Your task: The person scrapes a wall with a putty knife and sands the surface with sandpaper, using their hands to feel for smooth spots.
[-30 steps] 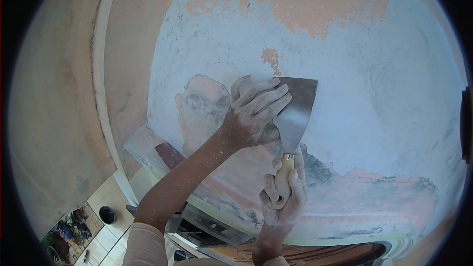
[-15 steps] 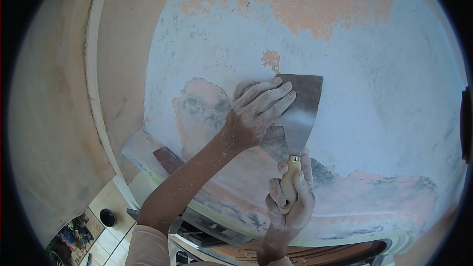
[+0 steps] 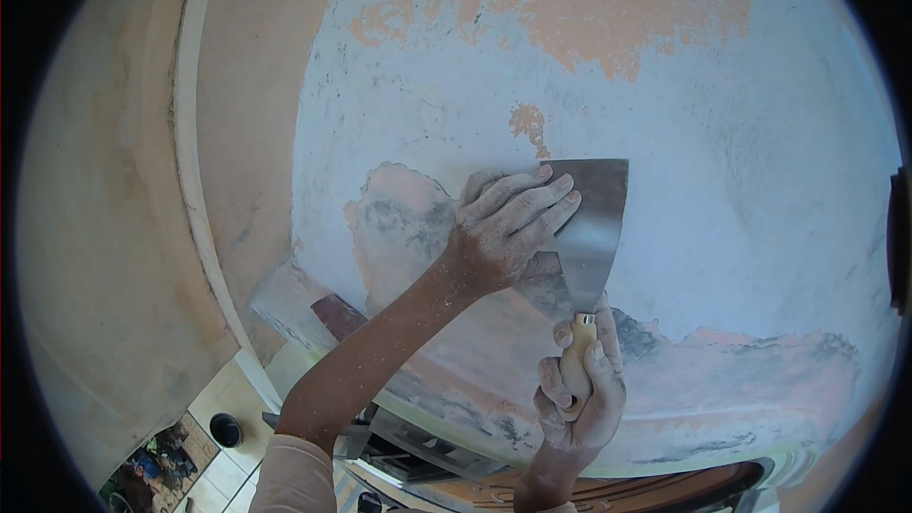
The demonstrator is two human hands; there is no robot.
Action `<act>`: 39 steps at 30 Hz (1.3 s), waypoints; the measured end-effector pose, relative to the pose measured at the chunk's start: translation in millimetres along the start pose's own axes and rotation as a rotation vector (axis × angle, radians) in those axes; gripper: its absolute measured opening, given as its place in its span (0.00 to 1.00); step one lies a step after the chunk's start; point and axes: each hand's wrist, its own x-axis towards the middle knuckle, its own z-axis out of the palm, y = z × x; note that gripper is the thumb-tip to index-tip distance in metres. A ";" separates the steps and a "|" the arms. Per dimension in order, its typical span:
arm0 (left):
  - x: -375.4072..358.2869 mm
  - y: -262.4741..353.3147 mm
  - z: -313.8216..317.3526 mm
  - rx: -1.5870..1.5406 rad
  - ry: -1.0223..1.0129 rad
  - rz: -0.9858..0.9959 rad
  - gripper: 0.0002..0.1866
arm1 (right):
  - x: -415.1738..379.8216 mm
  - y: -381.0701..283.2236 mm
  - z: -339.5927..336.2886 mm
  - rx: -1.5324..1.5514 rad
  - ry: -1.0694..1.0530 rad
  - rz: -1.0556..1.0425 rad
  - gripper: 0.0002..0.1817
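Observation:
A wide-bladed scraper (image 3: 598, 233) stands upright against the wall, its broad edge at the top. My right hand (image 3: 589, 394) is wrapped round its pale wooden handle (image 3: 576, 366) from below. Across the left part of the metal blade lie the stretched fingers of my left hand (image 3: 508, 223), spread and pressing flat on it. White dust coats both hands. Below my left palm is a grey-brown shape that I cannot make out. Just above the blade's upper left corner, a small peach patch (image 3: 528, 123) shows through the whitish wall coat (image 3: 456, 104).
Bare pinkish-grey patches (image 3: 404, 195) with ragged edges mark the wall. A dark red flat piece (image 3: 337, 316) lies at lower left near my left forearm. An arched brown wooden frame (image 3: 655, 494) runs along the bottom. Down on the tiled floor stands a black bucket (image 3: 226, 430).
The whole view has shifted slightly, so wall, hands and scraper sit a little lower and further right. Both hands keep the same hold on the scraper.

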 end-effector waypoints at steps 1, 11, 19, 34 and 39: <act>1.6 0.6 -0.1 -0.009 0.006 -0.009 0.24 | 1.4 -0.5 1.4 -0.002 -0.009 -0.004 0.28; 10.7 3.8 -6.6 -0.009 0.025 -0.025 0.18 | -0.7 1.3 3.0 -0.049 0.009 -0.016 0.29; 3.7 -5.3 1.1 0.002 0.017 0.021 0.22 | 5.3 3.6 2.1 -0.052 -0.006 -0.030 0.29; 5.2 1.2 -1.6 -0.015 0.027 -0.050 0.23 | 2.9 4.2 2.2 -0.086 0.025 -0.028 0.26; 4.5 -0.1 -4.2 0.006 0.008 -0.029 0.23 | 2.1 1.6 3.3 -0.105 0.062 -0.002 0.25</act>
